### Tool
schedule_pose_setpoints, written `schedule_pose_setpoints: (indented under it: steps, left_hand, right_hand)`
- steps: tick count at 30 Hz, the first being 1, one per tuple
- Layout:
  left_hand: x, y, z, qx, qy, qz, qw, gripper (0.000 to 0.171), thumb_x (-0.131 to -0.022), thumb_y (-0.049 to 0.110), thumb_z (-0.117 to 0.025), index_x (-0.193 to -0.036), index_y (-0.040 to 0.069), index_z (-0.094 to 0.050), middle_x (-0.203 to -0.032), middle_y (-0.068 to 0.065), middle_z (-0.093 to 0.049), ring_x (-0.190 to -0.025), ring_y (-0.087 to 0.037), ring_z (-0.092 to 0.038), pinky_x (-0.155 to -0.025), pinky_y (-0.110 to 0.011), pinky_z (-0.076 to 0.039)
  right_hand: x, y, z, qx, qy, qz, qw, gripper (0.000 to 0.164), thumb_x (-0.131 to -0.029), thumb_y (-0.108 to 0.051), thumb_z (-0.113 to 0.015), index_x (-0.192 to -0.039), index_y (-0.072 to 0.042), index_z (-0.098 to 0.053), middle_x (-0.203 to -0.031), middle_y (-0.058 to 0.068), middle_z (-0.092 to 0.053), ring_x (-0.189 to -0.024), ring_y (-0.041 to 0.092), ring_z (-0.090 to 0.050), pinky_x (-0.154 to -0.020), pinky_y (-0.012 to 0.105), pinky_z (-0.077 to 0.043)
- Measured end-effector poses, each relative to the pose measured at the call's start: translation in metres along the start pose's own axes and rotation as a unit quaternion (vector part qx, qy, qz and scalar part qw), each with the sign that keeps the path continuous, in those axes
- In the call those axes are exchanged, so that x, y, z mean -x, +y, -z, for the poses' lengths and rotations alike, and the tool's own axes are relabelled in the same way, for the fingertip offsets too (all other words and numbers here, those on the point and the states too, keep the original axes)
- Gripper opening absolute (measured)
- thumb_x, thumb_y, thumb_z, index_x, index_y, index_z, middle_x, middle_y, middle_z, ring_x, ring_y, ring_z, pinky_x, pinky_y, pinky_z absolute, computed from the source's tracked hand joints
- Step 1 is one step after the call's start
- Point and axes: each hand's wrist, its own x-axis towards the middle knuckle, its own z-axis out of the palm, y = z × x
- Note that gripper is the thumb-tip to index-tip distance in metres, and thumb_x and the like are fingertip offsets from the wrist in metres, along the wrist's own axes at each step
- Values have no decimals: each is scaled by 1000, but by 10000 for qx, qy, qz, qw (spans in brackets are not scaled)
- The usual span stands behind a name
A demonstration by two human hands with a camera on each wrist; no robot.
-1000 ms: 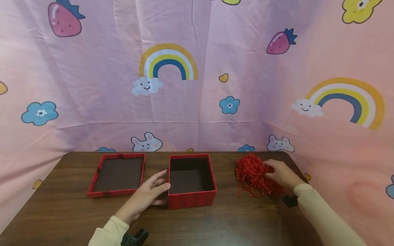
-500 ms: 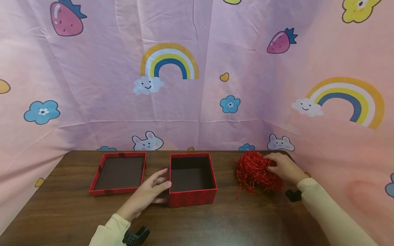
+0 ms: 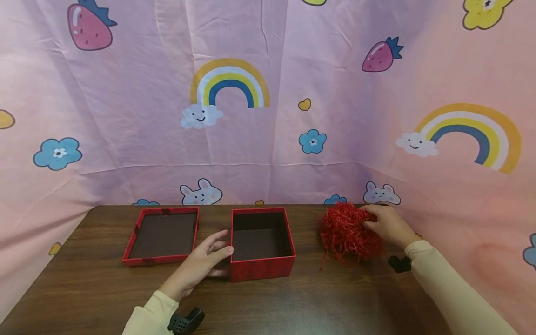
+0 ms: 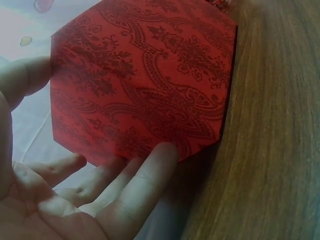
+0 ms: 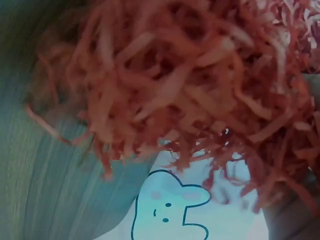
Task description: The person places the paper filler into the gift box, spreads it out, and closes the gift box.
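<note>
A red open-topped box with a dark inside stands mid-table. At its left side is my left hand, fingers spread and nearly straight; in the left wrist view, the fingertips touch the box's patterned red wall. To the right, my right hand grips a tangled bundle of red shredded paper from its right side. Strands hide some of those fingers. Up close, the shredded paper fills most of the right wrist view.
A shallow red box lid lies inside-up on the brown wooden table, left of the box. Printed cloth hangs behind the table and along its right side.
My right hand has risen slightly, and the shredded paper has come up with it, bunching more compactly. The left hand and the box have stayed in place.
</note>
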Motion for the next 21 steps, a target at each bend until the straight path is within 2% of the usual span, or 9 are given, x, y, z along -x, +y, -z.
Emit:
schedule_pose_setpoints:
  steps: [5,9,14,21]
  left_hand:
    - [-1,-1,1,33,-35,-11,10000,72,-101,30,-68,-161,15,-30,-154,-27,-42,-137,-43,-50,-87,-52,-61]
    - [-1,-2,0,118,-60,-68,9999,70,-101,30,-68,-161,17,-33,-158,-27,-38,-138,-42,-50,-93,-52,-59]
    - [0,-1,-1,200,-64,-134,9997,69,-101,29,-67,-161,17,-34,-162,-26,-33,-139,-41,-49,-100,-51,-55]
    - [0,-1,-2,194,-57,-126,9997,68,-102,27,-66,-161,17,-34,-161,-26,-35,-139,-41,-48,-98,-51,-57]
  right_hand:
    - [1,-1,3,-57,62,-90,9999,31,-92,-7,-76,-122,-7,-73,-118,14,-74,-108,34,-68,-88,53,-58]
    - [1,-3,8,-54,58,22,10000,30,-92,-5,-76,-121,-5,-73,-116,15,-75,-107,35,-68,-89,54,-57]
    - [0,-7,12,7,-45,157,9999,29,-92,-9,-77,-121,-7,-73,-111,10,-76,-103,30,-69,-86,49,-57]
    - [-1,-8,12,15,-163,258,9995,25,-94,-13,-77,-118,-10,-74,-107,4,-76,-101,28,-69,-86,48,-58]
